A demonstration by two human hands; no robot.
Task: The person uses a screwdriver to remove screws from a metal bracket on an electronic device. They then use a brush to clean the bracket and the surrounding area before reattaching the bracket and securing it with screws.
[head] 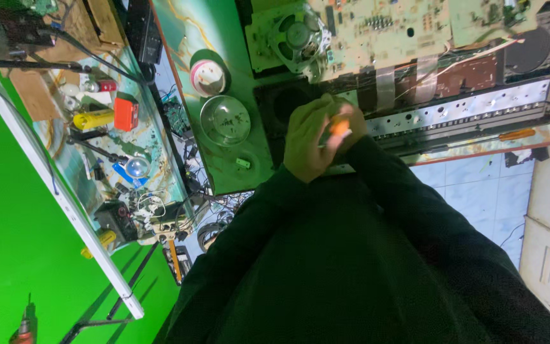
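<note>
Head view: both hands meet at chest height above the desk (224, 172) edge, the left hand (307, 143) curled shut over a small orange-handled tool (340, 127); the right hand (350, 130) is mostly hidden behind it, grip unclear. The tool looks light, stiff and thin, probably a screwdriver, best pinched on the orange handle. The opened chassis (466, 108) with circuit boards (377, 32) just beyond looks fragile.

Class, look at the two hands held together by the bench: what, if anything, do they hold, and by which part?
The left hand and right hand close together on a small orange-handled tool, gripped at the handle. Which hand grips it cannot be told.
</note>
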